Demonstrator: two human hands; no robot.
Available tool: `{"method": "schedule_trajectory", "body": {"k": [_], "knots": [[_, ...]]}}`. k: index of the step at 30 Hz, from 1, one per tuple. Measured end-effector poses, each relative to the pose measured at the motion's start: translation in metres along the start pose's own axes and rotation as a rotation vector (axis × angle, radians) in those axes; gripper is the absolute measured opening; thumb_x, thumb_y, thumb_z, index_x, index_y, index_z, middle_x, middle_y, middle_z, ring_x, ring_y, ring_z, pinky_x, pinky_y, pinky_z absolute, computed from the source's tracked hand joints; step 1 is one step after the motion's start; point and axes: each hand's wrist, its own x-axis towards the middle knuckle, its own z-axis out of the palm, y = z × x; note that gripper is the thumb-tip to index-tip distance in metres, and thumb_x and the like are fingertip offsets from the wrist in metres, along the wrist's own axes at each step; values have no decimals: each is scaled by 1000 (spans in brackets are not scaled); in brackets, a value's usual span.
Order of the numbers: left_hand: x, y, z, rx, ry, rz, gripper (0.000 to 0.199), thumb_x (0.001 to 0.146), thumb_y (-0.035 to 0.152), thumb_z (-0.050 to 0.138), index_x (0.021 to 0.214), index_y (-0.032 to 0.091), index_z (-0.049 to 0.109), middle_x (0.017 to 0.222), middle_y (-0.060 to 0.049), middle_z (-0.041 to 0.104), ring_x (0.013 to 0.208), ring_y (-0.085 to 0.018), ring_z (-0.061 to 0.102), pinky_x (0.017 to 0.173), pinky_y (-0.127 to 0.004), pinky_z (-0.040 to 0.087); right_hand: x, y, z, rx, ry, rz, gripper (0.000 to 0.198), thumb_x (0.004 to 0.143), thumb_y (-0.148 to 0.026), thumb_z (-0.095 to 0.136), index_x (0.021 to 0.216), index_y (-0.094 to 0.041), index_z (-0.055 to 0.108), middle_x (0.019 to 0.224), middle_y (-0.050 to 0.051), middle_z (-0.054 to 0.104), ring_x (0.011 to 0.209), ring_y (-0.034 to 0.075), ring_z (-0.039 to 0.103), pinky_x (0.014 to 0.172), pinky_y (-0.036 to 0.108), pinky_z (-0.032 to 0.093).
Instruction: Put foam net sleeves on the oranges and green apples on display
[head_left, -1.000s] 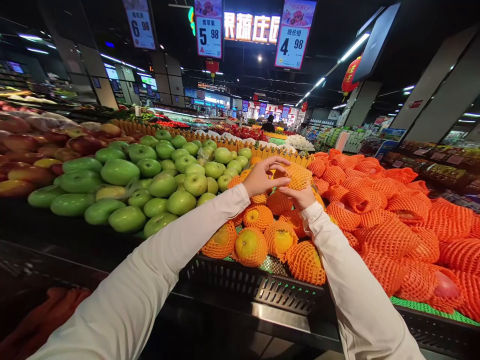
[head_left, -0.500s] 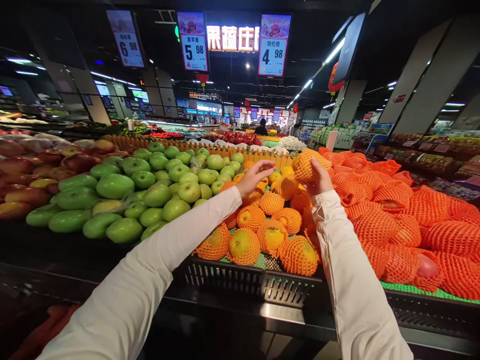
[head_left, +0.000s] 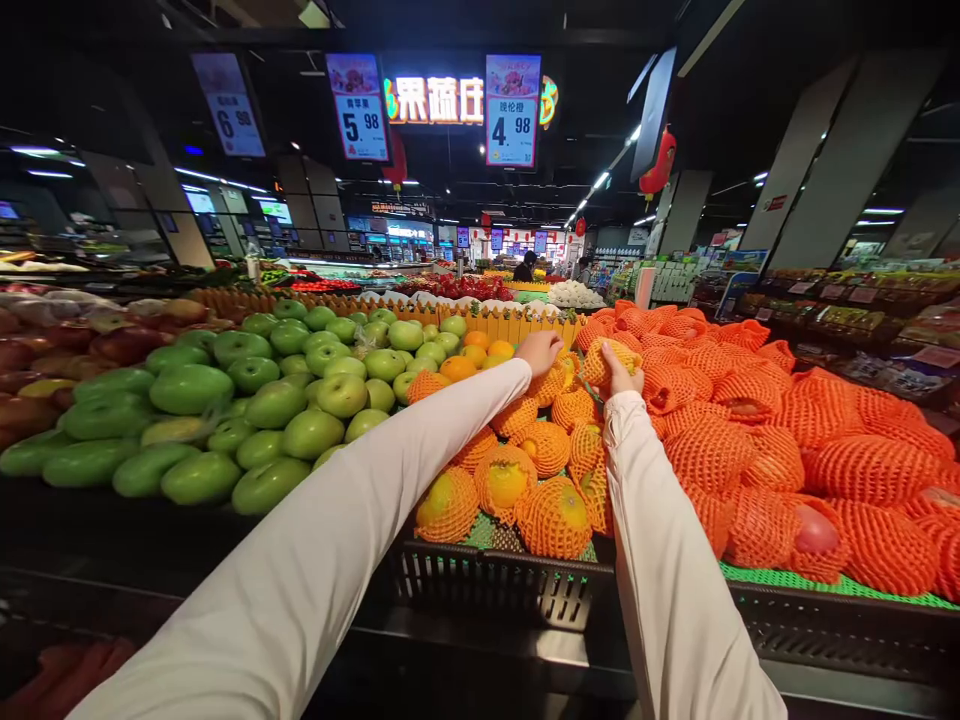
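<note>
My right hand [head_left: 624, 374] is closed around an orange in a foam net [head_left: 600, 362], held above the right edge of the orange pile. To its left, my left hand [head_left: 541, 352] reaches over the back of the pile with its fingers bent downward. Its fingertips are hidden, so I cannot tell whether they grip anything. Several more net-wrapped oranges [head_left: 555, 516] lie below and between my arms in a black slatted crate [head_left: 487, 580]. A few bare oranges [head_left: 459, 368] show behind my left forearm.
Green apples [head_left: 311, 430] are heaped on the left, with red apples [head_left: 127, 340] beyond. Fruit in red foam nets [head_left: 780, 440] fills the right side. A low yellow fence [head_left: 525, 325] runs behind the oranges. Price screens [head_left: 513, 110] hang overhead; a person [head_left: 526, 266] stands far back.
My right hand has lowered with the netted orange. My left hand has moved rightward, its fingers now bent rather than stretched out. The view has shifted slightly, and more bare oranges show.
</note>
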Motion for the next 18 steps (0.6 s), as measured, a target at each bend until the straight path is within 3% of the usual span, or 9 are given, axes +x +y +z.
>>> {"method": "schedule_trajectory", "body": {"k": [5, 7, 11, 15, 18], "knots": [[2, -19, -6, 28, -90, 25, 17, 82, 32, 68, 90, 18, 70, 99, -10, 76, 99, -26, 69, 92, -35, 52, -1, -5, 4, -7, 45, 9, 73, 51, -44, 95, 107, -21, 55, 119, 10, 70, 91, 23, 73, 55, 31, 65], [0, -30, -5, 40, -144, 12, 29, 72, 37, 77, 93, 18, 69, 96, -11, 75, 96, -29, 70, 87, -36, 54, 0, -4, 6, 7, 66, -30, 73, 48, -45, 95, 105, -22, 55, 117, 10, 70, 90, 22, 72, 56, 31, 65], [-3, -41, 11, 24, -210, -41, 67, 58, 46, 82, 116, 19, 62, 115, -16, 73, 107, -36, 69, 89, -40, 53, 4, 1, 6, 33, 37, -129, 71, 44, -42, 96, 100, -21, 56, 114, 10, 70, 99, 21, 71, 72, 30, 66], [-5, -41, 25, -49, -219, -74, 77, 49, 48, 85, 116, 17, 61, 123, -21, 69, 117, -43, 64, 97, -46, 50, 2, 2, 3, 27, -90, -227, 70, 43, -36, 96, 100, -20, 59, 111, 8, 71, 104, 20, 69, 81, 29, 65], [-11, -40, 24, -158, -121, -67, 83, 48, 46, 87, 121, 17, 60, 121, -20, 69, 116, -44, 65, 98, -50, 50, -5, -3, 2, -3, -177, -150, 69, 43, -33, 96, 101, -20, 62, 107, 6, 71, 99, 20, 69, 75, 30, 65]]}}
